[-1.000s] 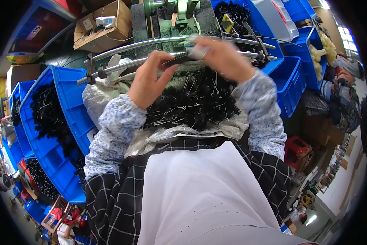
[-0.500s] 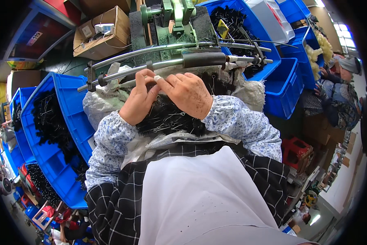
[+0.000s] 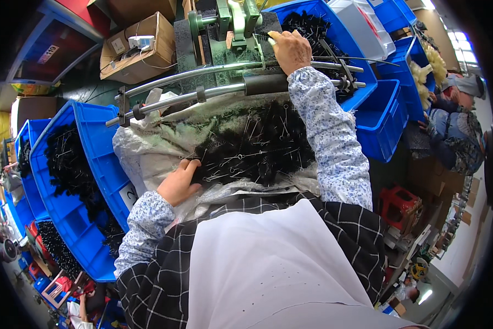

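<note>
My right hand [image 3: 293,50] is stretched out at the green machine [image 3: 238,24], its fingers closed on a small black wire brush [image 3: 264,37] whose bristles stick out to the left beside the machine's wheel. Pale coverings show on its fingertips. Lower and to the left, my left hand [image 3: 179,181] rests at the edge of a whitish woven sack [image 3: 142,145], thumb and fingers apart. Just right of its fingertips lies a heap of black wire brushes [image 3: 252,148] with looped metal ends, spread over the sack.
Two bent metal rails [image 3: 219,90] cross between me and the machine. Blue bins holding black brushes stand on the left [image 3: 87,164] and the far right [image 3: 339,33]. A smaller blue bin [image 3: 381,120] is at right, a cardboard box [image 3: 139,46] at upper left. Another person [image 3: 449,129] sits beyond.
My hands were together above the heap. My right hand has gone forward and right to the machine with a brush; my left hand has drawn back down to the sack and opened.
</note>
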{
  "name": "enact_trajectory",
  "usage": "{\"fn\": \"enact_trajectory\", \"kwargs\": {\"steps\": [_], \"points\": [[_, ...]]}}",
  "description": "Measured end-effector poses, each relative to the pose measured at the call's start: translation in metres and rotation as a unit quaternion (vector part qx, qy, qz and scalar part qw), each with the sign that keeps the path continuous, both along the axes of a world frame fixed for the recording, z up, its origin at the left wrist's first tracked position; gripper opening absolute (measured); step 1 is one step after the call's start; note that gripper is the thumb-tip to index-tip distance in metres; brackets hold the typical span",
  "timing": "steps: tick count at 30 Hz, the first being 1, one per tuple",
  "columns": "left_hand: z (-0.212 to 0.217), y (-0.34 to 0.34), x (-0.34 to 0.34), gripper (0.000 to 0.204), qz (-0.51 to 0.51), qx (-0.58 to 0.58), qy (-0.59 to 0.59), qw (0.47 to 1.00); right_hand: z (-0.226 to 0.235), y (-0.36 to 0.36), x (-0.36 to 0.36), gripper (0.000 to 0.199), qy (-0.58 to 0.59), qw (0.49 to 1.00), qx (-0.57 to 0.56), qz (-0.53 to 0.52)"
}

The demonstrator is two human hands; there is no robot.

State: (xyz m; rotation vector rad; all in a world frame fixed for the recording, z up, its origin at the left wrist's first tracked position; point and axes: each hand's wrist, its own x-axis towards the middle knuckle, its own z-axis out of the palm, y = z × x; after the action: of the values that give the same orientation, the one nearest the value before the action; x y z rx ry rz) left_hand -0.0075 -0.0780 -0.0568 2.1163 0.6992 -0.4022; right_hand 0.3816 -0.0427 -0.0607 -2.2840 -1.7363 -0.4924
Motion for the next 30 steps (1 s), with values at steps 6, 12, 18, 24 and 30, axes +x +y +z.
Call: {"fn": "enact_trajectory", "kwargs": {"steps": [6,12,18,24,30], "points": [[-0.003,-0.017,-0.001,0.054,-0.001,0.043,-0.006,0.999,-0.006,0.004,0.004,0.019,0.008,1.000,0.004,0.015],[-0.003,-0.012,-0.001,0.044,-0.012,0.077,0.018,0.997,-0.006,0.006,0.005,0.022,0.023,1.000,-0.014,0.010],[0.025,0.013,0.007,0.029,-0.055,0.103,-0.080,0.990,-0.017,0.018,0.012,0.029,0.006,1.000,-0.022,0.019],[0.028,0.022,0.000,0.017,0.089,-0.025,-0.210,0.973,-0.008,-0.001,0.013,0.040,0.033,0.997,-0.021,-0.065],[0.050,0.041,-0.005,0.016,0.236,-0.055,-0.263,0.934,-0.017,0.004,-0.002,0.032,0.071,0.997,0.004,-0.041]]}}
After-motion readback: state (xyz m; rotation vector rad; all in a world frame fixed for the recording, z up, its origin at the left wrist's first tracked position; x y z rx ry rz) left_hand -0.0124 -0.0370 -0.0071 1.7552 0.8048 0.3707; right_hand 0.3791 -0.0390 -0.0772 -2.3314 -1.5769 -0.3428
